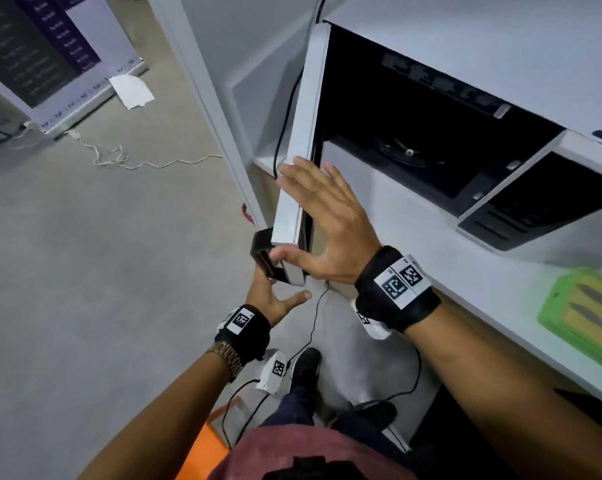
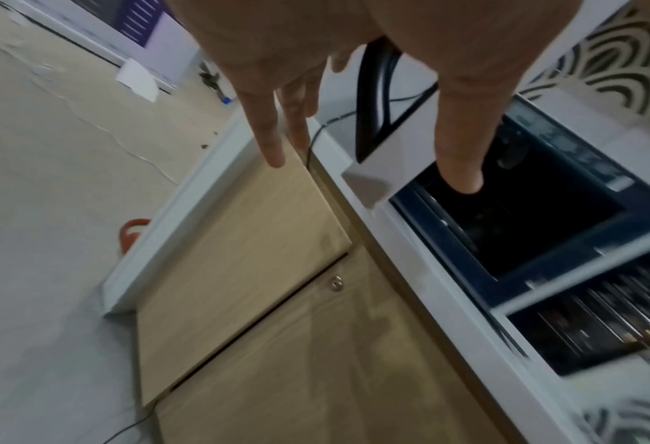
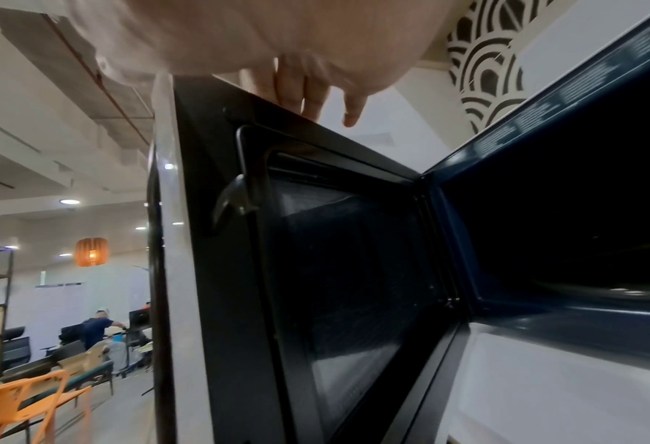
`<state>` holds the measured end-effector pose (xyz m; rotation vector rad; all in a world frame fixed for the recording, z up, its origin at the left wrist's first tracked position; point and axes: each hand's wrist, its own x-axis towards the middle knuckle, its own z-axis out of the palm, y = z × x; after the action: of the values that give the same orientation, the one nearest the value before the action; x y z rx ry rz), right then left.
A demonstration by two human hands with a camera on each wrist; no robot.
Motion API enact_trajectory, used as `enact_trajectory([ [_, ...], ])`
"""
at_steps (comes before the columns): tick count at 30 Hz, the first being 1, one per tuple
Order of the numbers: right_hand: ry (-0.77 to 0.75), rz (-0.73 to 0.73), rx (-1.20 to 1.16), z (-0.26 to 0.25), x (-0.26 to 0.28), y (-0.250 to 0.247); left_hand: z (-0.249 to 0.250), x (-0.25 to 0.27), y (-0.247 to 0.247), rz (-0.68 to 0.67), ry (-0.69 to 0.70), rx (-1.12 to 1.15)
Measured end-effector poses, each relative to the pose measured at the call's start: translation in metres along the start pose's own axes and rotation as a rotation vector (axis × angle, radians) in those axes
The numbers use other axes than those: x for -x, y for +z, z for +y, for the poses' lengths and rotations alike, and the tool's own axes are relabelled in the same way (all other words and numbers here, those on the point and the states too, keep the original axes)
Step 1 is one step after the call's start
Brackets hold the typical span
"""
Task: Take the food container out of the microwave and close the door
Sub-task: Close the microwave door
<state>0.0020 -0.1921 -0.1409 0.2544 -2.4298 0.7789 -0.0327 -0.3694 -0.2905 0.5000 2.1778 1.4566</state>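
The white microwave [image 1: 483,46] stands on the counter with its door [image 1: 303,133] swung out to the left. The dark cavity [image 1: 413,133] shows only the turntable. My right hand [image 1: 313,216] lies over the door's top edge, its fingers [image 3: 312,99] straight and the thumb against the outer face near the black handle [image 1: 263,254]. My left hand [image 1: 278,292] hovers just under that handle, its fingers [image 2: 274,144] spread and holding nothing. The green food container [image 1: 586,317] with a yellow lid sits on the counter at the far right, away from both hands.
The white counter [image 1: 431,265] runs to the right, above wooden cabinet doors [image 2: 259,270]. The microwave's control panel [image 1: 534,209] is right of the cavity. A white cable [image 1: 136,161] trails over the floor at the left. An orange chair [image 3: 23,402] stands behind the door.
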Motion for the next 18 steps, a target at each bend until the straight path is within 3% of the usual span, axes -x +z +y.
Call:
enact_trajectory([
  [3, 0.06, 0.019, -0.001, 0.007, 0.018, -0.022, 0.008, 0.0, 0.015, -0.125, 0.166, -0.088],
  [5, 0.094, 0.045, -0.013, 0.013, 0.028, -0.037, 0.02, 0.0, 0.027, -0.135, 0.205, -0.152],
  [8, 0.119, 0.096, -0.012, 0.024, 0.039, -0.056, 0.05, -0.006, 0.048, -0.16, 0.161, -0.163],
  [13, 0.159, 0.109, 0.063, 0.044, 0.05, -0.084, 0.109, -0.033, 0.087, -0.303, 0.185, 0.022],
  [18, 0.209, 0.136, 0.147, 0.062, 0.057, -0.108, 0.145, -0.052, 0.134, -0.331, 0.167, 0.116],
])
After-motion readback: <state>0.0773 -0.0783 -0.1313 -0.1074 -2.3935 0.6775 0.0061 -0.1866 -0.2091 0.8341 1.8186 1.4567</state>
